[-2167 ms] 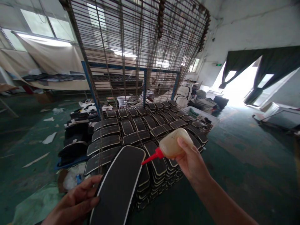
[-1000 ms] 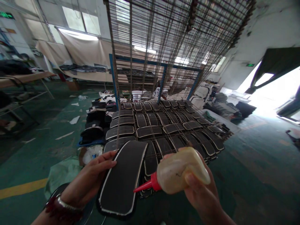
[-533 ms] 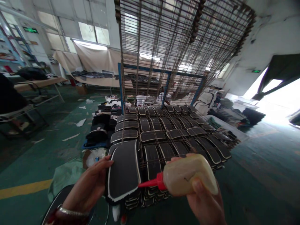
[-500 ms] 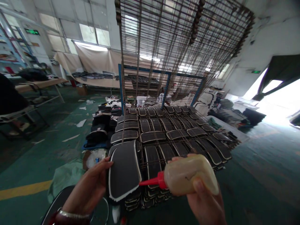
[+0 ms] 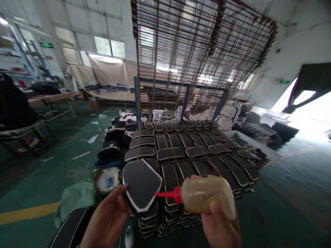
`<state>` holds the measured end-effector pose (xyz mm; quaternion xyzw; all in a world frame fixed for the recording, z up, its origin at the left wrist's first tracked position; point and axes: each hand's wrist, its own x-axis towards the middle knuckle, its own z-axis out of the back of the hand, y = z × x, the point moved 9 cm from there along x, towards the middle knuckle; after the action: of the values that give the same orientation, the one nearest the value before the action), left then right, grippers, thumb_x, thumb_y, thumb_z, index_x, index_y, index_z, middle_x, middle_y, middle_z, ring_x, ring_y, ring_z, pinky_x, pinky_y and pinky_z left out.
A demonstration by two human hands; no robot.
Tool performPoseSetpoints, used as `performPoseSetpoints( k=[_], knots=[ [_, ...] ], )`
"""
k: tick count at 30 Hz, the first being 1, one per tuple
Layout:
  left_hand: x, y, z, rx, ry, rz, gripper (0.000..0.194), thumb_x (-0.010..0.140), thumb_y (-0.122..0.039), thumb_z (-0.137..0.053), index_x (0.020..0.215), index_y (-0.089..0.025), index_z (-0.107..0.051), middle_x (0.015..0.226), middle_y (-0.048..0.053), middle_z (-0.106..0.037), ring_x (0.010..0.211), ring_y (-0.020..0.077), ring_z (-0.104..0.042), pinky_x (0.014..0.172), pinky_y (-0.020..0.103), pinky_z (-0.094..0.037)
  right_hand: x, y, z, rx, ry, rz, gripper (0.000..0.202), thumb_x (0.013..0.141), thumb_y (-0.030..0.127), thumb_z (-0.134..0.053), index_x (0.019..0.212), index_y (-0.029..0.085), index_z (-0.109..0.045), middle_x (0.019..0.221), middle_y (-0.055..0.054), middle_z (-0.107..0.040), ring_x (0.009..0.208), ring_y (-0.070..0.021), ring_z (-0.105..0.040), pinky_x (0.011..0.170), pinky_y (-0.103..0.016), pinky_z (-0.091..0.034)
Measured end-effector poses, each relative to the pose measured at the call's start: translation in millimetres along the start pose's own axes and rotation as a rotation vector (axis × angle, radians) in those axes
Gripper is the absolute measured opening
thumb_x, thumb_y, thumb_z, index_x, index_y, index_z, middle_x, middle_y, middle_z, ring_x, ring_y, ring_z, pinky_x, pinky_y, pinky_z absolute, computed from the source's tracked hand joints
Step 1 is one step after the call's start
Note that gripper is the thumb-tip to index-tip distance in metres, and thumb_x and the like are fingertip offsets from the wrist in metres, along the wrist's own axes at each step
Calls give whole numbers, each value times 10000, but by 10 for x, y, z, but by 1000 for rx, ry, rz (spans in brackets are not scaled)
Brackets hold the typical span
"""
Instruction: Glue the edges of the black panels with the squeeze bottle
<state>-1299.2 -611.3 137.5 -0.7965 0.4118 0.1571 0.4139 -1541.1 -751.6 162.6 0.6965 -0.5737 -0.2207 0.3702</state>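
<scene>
A dark panel with a pale edge [image 5: 142,184] is held by its left side in my left hand [image 5: 111,210], thumb on top and fingers beneath. My right hand [image 5: 219,220] is wrapped round a translucent bottle of yellowish liquid [image 5: 207,194], lying nearly level. The bottle's red nozzle [image 5: 168,195] points left, its tip at the panel's right edge. Behind the panel, many similar dark pieces with pale outlines [image 5: 170,154] lie in stacked layers on wire racks.
Raised wire racks [image 5: 178,44] with a blue frame [image 5: 184,103] stand ahead. Left are black pieces [image 5: 113,139], a round tub [image 5: 106,179] and green cloth [image 5: 76,199]. A person in dark clothing [image 5: 15,103] sits far left. White bags [image 5: 224,113] are at right.
The panel has turned in my left hand, so a corner now points toward the nozzle. The view has shifted slightly, and the scene sits lower and further right. Both hands keep their holds.
</scene>
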Motion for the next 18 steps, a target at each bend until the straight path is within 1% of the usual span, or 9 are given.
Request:
performPoseSetpoints(
  k=[2,3,7,9,12,13,15,17,18],
  knots=[
    [-29,2,-11,-13,-24,12,304,971,72,-416,1027,-92,-665,571,-20,-700,406,102,-672,433,121,-577,-36,-62,3,-15,0,-20,724,766,484,-977,1359,313,-599,1206,-133,-721,1161,-427,-661,886,-573,-611],
    [-34,2,-20,-8,-25,14,311,969,74,-415,1048,-91,-665,595,-13,-717,420,107,-685,446,128,-589,-52,-94,5,-22,4,-29,716,769,490,-972,1356,319,-599,1198,-126,-726,1154,-423,-666,877,-565,-616],
    [6,12,-22,3,-7,13,346,956,77,-420,1156,-78,-654,704,32,-775,529,156,-757,515,200,-651,-111,-202,-10,-39,23,-48,680,773,523,-952,1328,324,-613,1214,-113,-726,1142,-420,-673,859,-555,-624],
    [40,28,-2,-5,1,18,336,963,68,-426,1158,-80,-657,704,35,-774,552,164,-768,516,204,-652,-138,-252,-17,-20,14,-59,696,751,522,-964,1318,302,-625,1235,-131,-718,1155,-431,-666,872,-561,-622],
    [77,34,17,-13,23,15,312,976,61,-422,1116,-81,-663,707,40,-779,546,155,-763,507,192,-643,-167,-330,-18,45,-17,-83,736,719,476,-994,1333,282,-636,1198,-141,-732,1151,-433,-670,903,-577,-616],
    [84,33,25,-21,21,13,302,978,61,-422,1088,-82,-664,704,41,-779,541,147,-758,505,179,-636,-167,-363,-19,66,-24,-100,719,725,459,-995,1329,284,-646,1183,-134,-739,1137,-419,-681,910,-567,-619],
    [94,28,42,-40,7,12,291,976,65,-425,1042,-90,-661,695,38,-773,537,130,-751,511,155,-625,-139,-448,-43,103,-12,-167,620,762,450,-979,1283,283,-689,1166,-124,-750,1109,-373,-705,915,-507,-631],
    [99,32,48,-60,-9,22,309,959,79,-428,1043,-104,-662,694,26,-763,544,124,-749,519,149,-625,-66,-518,-81,145,17,-249,491,770,465,-973,1163,273,-749,1116,-115,-766,1072,-339,-727,891,-447,-647],
    [101,31,53,-67,-18,24,331,944,91,-429,1057,-115,-663,695,17,-758,542,121,-746,509,145,-619,-9,-528,-92,166,22,-274,444,751,462,-986,1088,270,-770,1078,-104,-775,1047,-327,-737,872,-422,-655]
  ],
)
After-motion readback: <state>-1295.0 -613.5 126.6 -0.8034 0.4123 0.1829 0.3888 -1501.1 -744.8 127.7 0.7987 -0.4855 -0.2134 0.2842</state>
